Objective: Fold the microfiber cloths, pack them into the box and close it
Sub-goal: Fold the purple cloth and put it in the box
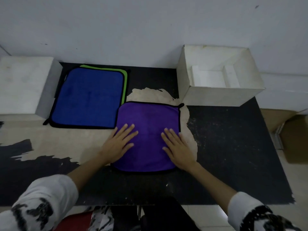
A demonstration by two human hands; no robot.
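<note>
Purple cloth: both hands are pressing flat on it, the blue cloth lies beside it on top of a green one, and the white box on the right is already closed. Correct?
Not quite. The head view shows the white box open at the top, its inside visible. The rest holds: left hand and right hand press flat on the purple cloth, and the blue cloth lies on the green cloth.

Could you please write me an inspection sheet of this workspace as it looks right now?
Surface: black table top, worn through to pale patches.
Job's things: purple cloth lies flat and unfolded; blue cloth lies on a green cloth; white box stands open.
Clutter: white lid-like block at the far left.
Hands: left hand and right hand press flat on the purple cloth.
Cables: nothing seen.
Surroundings: pale wall; cardboard carton on the right.
</note>
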